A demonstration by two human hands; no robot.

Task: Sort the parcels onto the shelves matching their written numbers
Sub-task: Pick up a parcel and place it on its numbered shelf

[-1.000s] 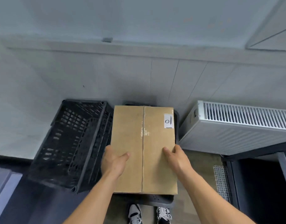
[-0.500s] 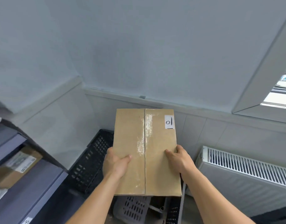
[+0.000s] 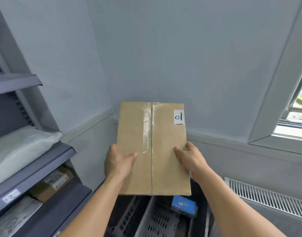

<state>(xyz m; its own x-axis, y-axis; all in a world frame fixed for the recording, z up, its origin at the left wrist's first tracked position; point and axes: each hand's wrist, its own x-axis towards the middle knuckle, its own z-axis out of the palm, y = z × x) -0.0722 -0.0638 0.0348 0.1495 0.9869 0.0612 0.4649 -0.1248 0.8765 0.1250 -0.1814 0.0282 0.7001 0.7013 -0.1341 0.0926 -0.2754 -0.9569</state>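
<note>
Grey shelves (image 3: 32, 175) stand at the left, carrying wrapped and boxed goods. A flat cardboard parcel (image 3: 164, 151) is held in mid-air before the wall, above crates (image 3: 157, 219). The left grip (image 3: 117, 161) and right grip (image 3: 189, 158) clasp its side edges, thumbs on top. Its small white label (image 3: 178, 117) seems to read 10, turned sideways.

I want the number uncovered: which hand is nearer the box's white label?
Right. The right hand grips the box at its right edge, below the white label; the left hand grips the left edge.
</note>
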